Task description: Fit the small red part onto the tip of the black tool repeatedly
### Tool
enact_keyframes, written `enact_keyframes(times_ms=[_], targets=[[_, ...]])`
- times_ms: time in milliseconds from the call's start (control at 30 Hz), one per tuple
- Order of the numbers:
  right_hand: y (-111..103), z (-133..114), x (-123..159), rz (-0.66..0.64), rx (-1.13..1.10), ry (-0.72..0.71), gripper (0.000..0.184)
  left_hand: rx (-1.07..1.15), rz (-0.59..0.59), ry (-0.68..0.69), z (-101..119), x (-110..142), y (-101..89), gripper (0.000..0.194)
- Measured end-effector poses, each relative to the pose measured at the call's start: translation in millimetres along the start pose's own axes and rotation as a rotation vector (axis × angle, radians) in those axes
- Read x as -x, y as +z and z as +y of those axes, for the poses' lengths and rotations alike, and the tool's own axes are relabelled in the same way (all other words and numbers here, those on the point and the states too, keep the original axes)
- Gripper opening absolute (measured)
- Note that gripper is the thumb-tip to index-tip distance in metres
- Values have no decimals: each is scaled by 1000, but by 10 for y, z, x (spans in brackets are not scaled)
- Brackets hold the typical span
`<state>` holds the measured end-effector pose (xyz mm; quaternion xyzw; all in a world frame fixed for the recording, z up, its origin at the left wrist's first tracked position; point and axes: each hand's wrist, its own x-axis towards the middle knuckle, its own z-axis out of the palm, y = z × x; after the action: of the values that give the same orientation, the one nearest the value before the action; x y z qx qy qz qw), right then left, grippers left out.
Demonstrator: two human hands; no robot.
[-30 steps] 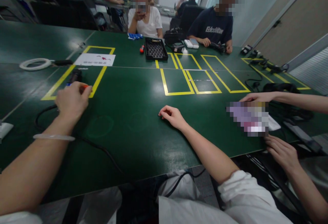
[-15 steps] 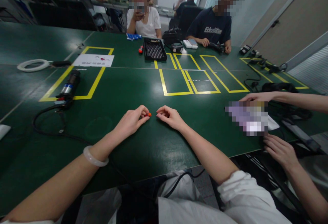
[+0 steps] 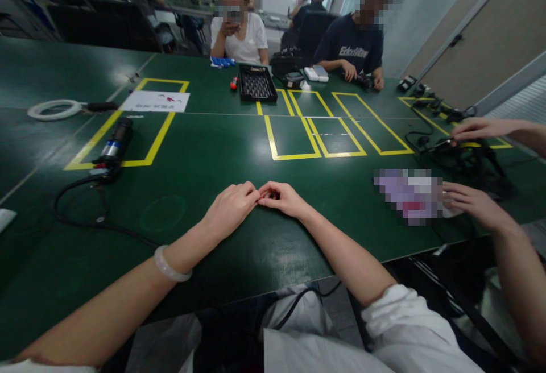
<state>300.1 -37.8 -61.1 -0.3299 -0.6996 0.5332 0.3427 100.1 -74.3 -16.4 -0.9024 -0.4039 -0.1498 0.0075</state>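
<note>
Over the near middle of the green table (image 3: 239, 282), my left hand (image 3: 232, 208) and my right hand (image 3: 284, 198) meet at the fingertips. My left hand is closed in a pinch. Half a second ago a small orange-red piece showed between its thumb and forefinger; now the fingers hide almost all of it. My right hand is curled, thumb and fingers pressed together against the left fingertips. Whether it also grips the piece, or holds anything, cannot be seen. A pale bangle (image 3: 171, 264) circles my left wrist.
To the left lies a black cylindrical tool (image 3: 113, 143) with a cable. Further back are a printed sheet (image 3: 156, 101), a coiled white hose (image 3: 55, 108) and a black tray (image 3: 257, 83). At right, a co-worker's hands (image 3: 480, 202) are near a purple pouch (image 3: 401, 194).
My left hand has moved right until its fingertips meet those of my right hand, and the orange-red piece has gone from sight. The co-worker's hands at right have shifted away from the pouch.
</note>
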Motion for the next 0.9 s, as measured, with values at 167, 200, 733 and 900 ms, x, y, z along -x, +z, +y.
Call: enact_keyframes(times_ms=[167,200,733,900], targets=[[-23,29,-4,8,0,0,28,25,-57,-30,-181,-13,-133,33],[-24,29,-3,20,1,-2,29,-10,-54,-94,-287,-6,-197,41],[-19,35,-16,39,83,6,26,-255,-314,-1192,-2517,1150,-601,86],[-15,12,-22,47,86,14,26,-207,-232,-1041,-2653,1160,-663,94]])
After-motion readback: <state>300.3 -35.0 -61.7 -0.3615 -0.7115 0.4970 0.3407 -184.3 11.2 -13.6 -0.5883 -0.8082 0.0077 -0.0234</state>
